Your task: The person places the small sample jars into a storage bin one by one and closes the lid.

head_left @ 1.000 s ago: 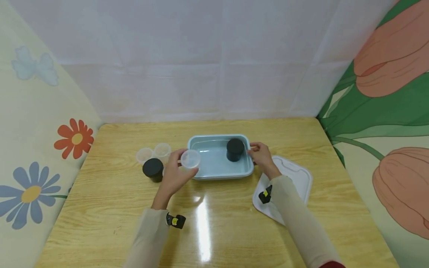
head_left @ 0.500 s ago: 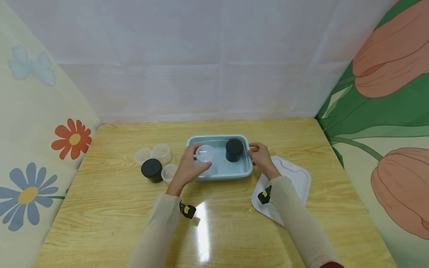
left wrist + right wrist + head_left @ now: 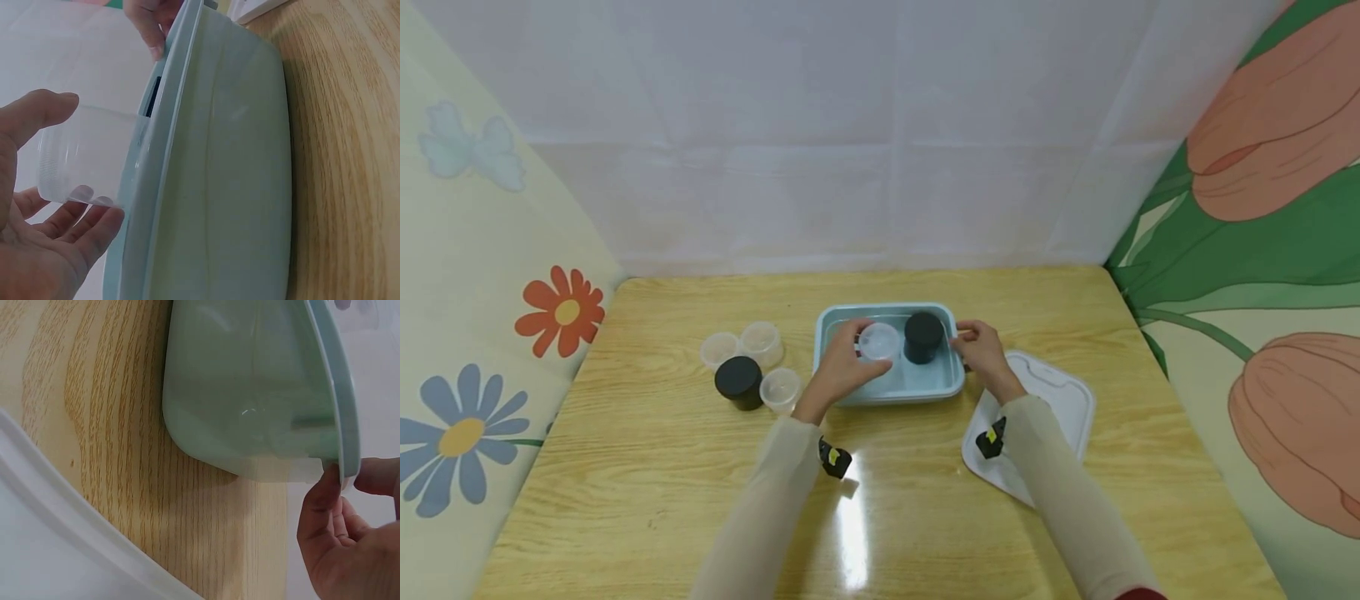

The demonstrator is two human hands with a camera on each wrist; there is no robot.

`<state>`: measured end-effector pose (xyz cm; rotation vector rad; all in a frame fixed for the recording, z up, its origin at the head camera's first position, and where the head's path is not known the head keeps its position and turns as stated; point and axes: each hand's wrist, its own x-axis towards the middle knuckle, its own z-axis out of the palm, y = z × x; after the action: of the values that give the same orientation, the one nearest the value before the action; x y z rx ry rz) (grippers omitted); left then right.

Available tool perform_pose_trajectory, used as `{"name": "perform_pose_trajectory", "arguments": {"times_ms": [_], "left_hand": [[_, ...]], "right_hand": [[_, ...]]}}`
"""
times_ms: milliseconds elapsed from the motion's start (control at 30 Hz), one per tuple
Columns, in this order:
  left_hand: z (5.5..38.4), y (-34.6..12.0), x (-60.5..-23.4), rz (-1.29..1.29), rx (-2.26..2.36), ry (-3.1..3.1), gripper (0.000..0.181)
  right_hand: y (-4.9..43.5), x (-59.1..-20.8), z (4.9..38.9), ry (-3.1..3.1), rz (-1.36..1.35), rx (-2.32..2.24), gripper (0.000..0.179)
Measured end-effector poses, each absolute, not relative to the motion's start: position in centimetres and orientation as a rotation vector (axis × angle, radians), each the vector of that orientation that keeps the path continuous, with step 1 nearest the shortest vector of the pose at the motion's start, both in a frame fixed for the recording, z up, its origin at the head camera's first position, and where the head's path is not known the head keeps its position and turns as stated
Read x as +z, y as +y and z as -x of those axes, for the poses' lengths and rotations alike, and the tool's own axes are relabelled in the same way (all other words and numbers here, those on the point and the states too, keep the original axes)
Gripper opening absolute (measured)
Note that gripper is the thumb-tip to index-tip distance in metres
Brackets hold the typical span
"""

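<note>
My left hand (image 3: 844,367) grips a clear plastic cup (image 3: 878,342) between thumb and fingers, over the middle of a light blue plastic box (image 3: 861,397). In the left wrist view the clear cup (image 3: 94,156) is at rim height, its lower part hidden behind the rim. My right hand (image 3: 985,354) pinches the box's right rim; the right wrist view shows thumb and fingers on either side of the rim (image 3: 350,447). Inside the box, to the right of the held cup, stands a black-lidded dark cup (image 3: 923,337).
Left of the box stand several clear cups, among them one near my left wrist (image 3: 781,389), and another black-lidded dark cup (image 3: 739,381). A white lid (image 3: 1067,408) lies on the wooden table (image 3: 625,483), partly under my right forearm. A white cloth (image 3: 775,150) hangs behind.
My left hand has carried the clear cup rightward, from the box's left edge to over its interior, close to the dark cup. My right hand has stayed at the right rim.
</note>
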<state>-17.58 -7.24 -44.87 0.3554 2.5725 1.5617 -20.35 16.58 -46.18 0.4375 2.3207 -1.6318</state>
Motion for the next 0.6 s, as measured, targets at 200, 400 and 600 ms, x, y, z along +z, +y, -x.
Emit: {"name": "perform_pose_trajectory", "arguments": {"times_ms": [200, 400, 600], "left_hand": [[18.1, -6.2, -45.4, -0.386, 1.485, 2.595, 0.066], [18.3, -5.3, -45.8, -0.413, 1.432, 2.551, 0.066], [18.5, -4.6, -46.1, -0.418, 1.418, 2.526, 0.065]], "right_hand": [[16.6, -46.4, 20.4, 2.307, -0.434, -1.652, 0.041], [16.4, -46.1, 20.4, 2.314, -0.436, -1.653, 0.041], [16.4, -46.1, 20.3, 2.318, -0.437, -1.650, 0.041]]}}
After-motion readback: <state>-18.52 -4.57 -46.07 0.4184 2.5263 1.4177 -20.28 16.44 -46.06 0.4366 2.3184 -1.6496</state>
